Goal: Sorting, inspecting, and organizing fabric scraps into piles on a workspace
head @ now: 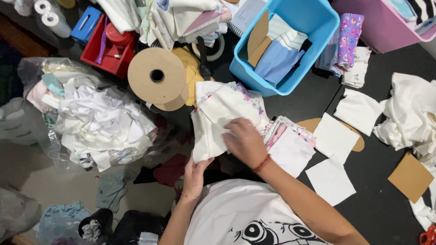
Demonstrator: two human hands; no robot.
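1. The left hand (194, 174) comes up from below and pinches the lower edge of a white cloth (213, 122), thumb on top, fingers tucked under the fabric.
2. The right hand (245, 141) lies palm-down on the same cloth, fingers curled over its right side and pressing it; whether they actually clasp a fold I cannot tell from here; a red band sits on that wrist.
3. The cloth is spread on the dark table (377, 208), in front of the person, just below the blue bin (313, 50), and partly over a stack of printed fabric (281, 129).
4. Right of the stack lie white squares (330, 179), apart from one another; a brown card (411, 177) rests further right, near a heap of white fabric (411, 113).
5. The bin holds folded blue and striped cloth and a piece of cardboard; a pink bin (368, 27) stands beside it.
6. Left of the cloth stands a cardboard spool (156, 75); behind it a red tray (109, 52).
7. Further left, a clear bag (95, 122) bulges with white scraps.
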